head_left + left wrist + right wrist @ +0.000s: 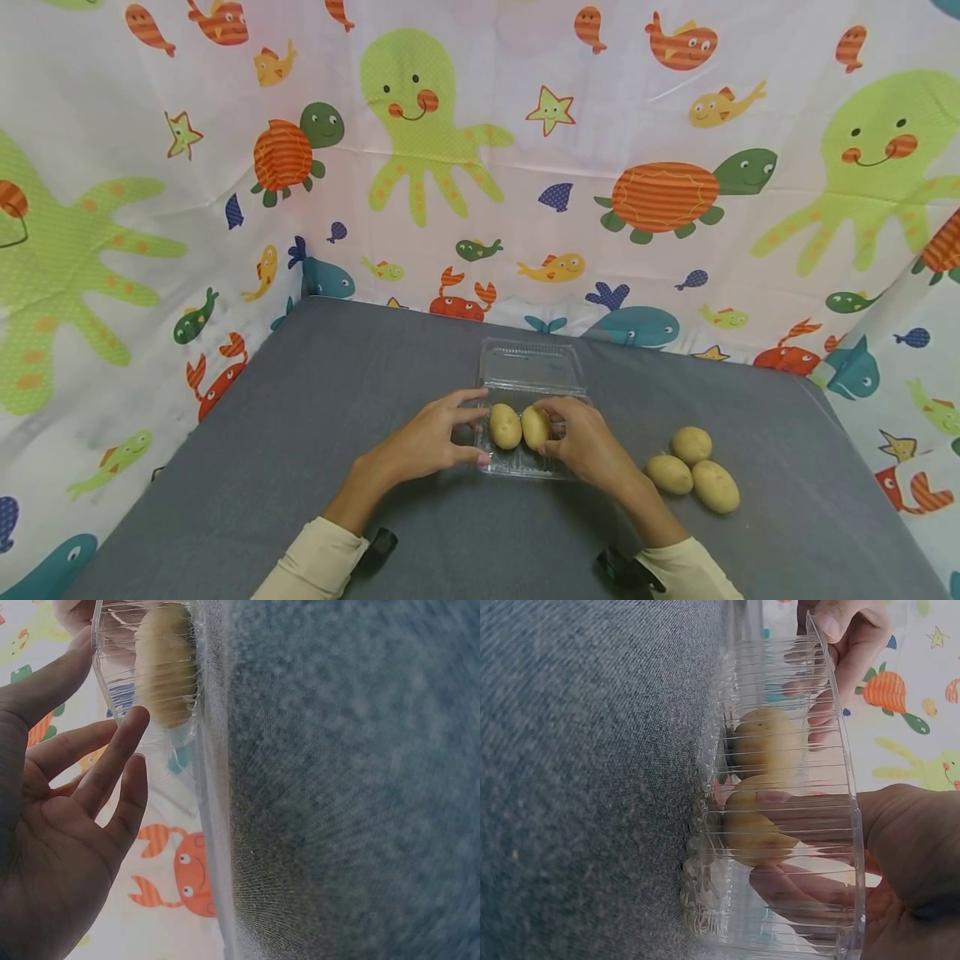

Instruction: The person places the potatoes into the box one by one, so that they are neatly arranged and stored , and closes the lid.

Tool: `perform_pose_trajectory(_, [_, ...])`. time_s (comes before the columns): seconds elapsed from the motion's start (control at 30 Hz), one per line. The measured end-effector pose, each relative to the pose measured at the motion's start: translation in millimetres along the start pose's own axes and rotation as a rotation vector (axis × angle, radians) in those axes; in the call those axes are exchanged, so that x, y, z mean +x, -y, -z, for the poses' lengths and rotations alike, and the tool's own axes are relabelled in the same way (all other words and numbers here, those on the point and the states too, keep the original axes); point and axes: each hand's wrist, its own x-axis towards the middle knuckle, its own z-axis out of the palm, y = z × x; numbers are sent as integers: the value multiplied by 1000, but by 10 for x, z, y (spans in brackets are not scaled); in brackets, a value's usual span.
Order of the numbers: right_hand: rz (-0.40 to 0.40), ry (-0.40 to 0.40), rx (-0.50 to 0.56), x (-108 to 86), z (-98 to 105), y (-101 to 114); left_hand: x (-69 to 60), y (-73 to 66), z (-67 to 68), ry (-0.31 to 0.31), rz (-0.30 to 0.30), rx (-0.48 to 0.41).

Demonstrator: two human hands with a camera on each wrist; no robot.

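A clear plastic clamshell container (525, 468) lies on the grey cloth with its ribbed lid (531, 365) folded back. Two potatoes sit side by side in its base: a left potato (505, 426) and a right potato (536, 428). My right hand (592, 440) reaches over the rim and grips the right potato between thumb and fingers, plain through the clear wall in the right wrist view. My left hand (433, 437) is at the container's left side, thumb and fingers spread, fingertips touching the rim (105, 682).
Three more potatoes lie in a cluster right of the container: a back one (692, 445), a left one (669, 475) and a front one (716, 487). A curtain (480, 167) printed with sea animals hangs behind and at both sides of the grey table (315, 383).
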Motion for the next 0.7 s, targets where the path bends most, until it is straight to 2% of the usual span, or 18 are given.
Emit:
perform_pose_trajectory(0.43, [8,-3,-11,13,-9,-5,-22,-20,5,-1,-8,32])
perform_pose_trajectory(0.7, [15,-22,25,-11,46,-8,-11,-12,6,-1,-8,9])
